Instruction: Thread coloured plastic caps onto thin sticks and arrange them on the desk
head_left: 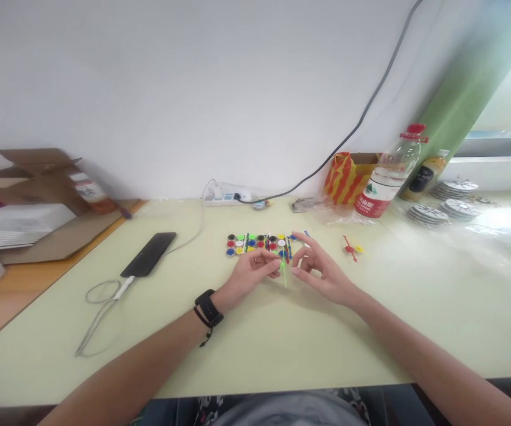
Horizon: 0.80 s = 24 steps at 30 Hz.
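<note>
My left hand pinches a bright green spinner arrow, held nearly upright by its round middle just above the table. To its right, my right hand has its fingers curved and apart, with nothing seen between them. Behind both hands lie rows of small round discs in black, green, red, white, blue and yellow, with coloured arrows between them. The fingers hide part of those rows. A red spinner arrow with a yellow disc beside it lies right of my right hand.
A black phone on a white cable lies at the left. Along the wall stand a power strip, a red-yellow bag, a large water bottle and an amber bottle. Stacked white discs sit right; a cardboard box left.
</note>
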Motion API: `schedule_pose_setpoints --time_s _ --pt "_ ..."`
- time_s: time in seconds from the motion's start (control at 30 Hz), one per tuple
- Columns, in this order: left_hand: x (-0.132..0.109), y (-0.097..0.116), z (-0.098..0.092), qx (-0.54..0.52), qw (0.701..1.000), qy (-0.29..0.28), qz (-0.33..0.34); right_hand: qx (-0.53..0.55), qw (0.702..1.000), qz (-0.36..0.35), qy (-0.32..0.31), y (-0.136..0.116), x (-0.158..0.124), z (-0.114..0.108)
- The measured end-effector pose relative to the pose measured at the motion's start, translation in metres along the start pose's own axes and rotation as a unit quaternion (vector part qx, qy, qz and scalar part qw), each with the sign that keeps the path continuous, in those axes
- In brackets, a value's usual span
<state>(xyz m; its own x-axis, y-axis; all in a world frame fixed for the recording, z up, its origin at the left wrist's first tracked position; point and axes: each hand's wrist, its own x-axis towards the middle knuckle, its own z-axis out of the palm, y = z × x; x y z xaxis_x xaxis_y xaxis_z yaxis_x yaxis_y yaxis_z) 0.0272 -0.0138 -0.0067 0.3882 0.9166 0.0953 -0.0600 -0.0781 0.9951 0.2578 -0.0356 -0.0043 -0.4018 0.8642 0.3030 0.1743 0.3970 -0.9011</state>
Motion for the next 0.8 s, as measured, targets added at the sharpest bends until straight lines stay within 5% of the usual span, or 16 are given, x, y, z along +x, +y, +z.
schedule_pose_setpoints --time_s 0.27,0.47,0.67,0.8 --pt "0.001 -0.002 -0.002 -0.005 1.000 -0.008 -0.008 -0.020 1.000 0.001 0.011 0.006 0.000 0.003" --pt "0.001 -0.002 -0.002 -0.004 1.000 -0.013 -0.005 -0.033 0.986 0.065 -0.147 0.000 0.003 -0.003" --pt "0.001 -0.004 -0.002 -0.002 1.000 -0.017 -0.002 0.031 0.998 0.039 -0.035 -0.002 0.006 0.002" --pt "0.000 -0.003 -0.001 -0.002 0.999 -0.035 -0.006 0.022 0.999 0.022 -0.016 0.002 0.006 0.008"
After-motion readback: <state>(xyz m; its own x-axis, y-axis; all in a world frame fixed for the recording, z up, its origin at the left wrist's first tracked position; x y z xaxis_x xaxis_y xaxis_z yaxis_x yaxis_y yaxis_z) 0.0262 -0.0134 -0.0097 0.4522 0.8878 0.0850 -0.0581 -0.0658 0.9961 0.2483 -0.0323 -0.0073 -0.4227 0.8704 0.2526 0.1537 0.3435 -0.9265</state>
